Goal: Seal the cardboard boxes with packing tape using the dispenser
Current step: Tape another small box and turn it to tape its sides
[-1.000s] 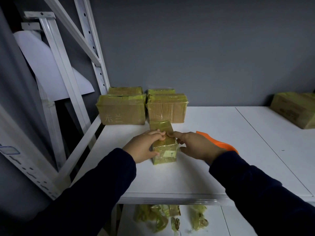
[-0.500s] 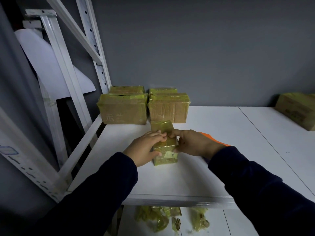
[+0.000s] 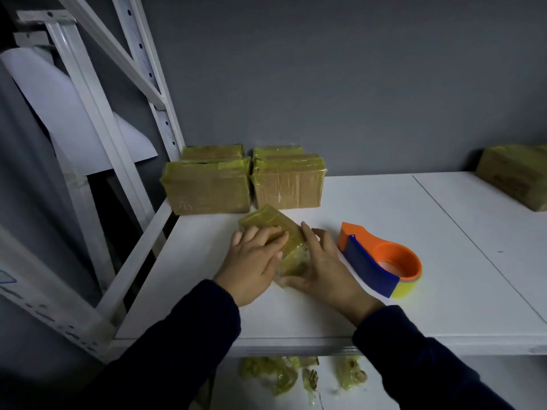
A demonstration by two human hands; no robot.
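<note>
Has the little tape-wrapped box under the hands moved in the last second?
Yes. The small yellow-taped cardboard box has swung anticlockwise: its far end now angles toward the left large taped box at the back.

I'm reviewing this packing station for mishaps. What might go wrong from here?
The tape dispenser lies right beside the right hand; a careless wrist sweep could knock it. Tape at the near end of the small box looks crinkled, so the left hand pressing on top may set wrinkles instead of a flat seal.
</note>
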